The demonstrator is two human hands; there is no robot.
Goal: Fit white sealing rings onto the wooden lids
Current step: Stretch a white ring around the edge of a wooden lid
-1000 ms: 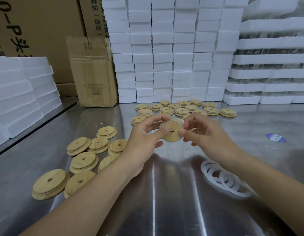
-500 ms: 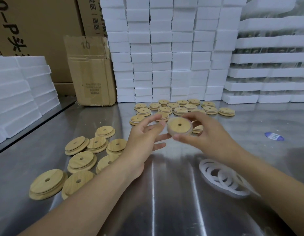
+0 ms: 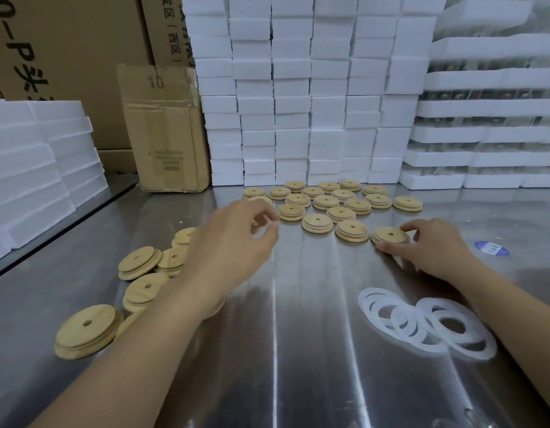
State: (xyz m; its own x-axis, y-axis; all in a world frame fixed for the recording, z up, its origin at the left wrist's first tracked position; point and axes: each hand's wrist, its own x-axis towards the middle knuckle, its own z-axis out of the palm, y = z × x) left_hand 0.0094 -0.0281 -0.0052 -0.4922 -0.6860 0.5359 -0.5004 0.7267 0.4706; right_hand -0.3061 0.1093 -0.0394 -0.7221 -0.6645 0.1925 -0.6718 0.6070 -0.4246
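Observation:
A round wooden lid [image 3: 389, 234] with a white ring around its step lies on the steel table at the right end of a front row of lids. My right hand [image 3: 431, 248] holds it by the rim, thumb at the near side and fingers at the far side. My left hand [image 3: 233, 242] hovers above the table with loosely curled fingers and holds nothing. Several ringed lids [image 3: 329, 200] lie in rows behind. Bare wooden lids [image 3: 138, 264] lie in a loose heap at the left, partly hidden by my left arm. White sealing rings [image 3: 422, 322] overlap at the right front.
Stacks of white foam boxes [image 3: 298, 88] wall off the table's back, with foam trays [image 3: 489, 134] at the right. A cardboard box [image 3: 162, 128] stands at the back left and more foam [image 3: 30, 168] at the left. A blue sticker [image 3: 491, 248] lies on the steel table [image 3: 298, 350].
The lid was held in the air between both hands. My left hand let go, and my right hand carried the lid to the right and down onto the table.

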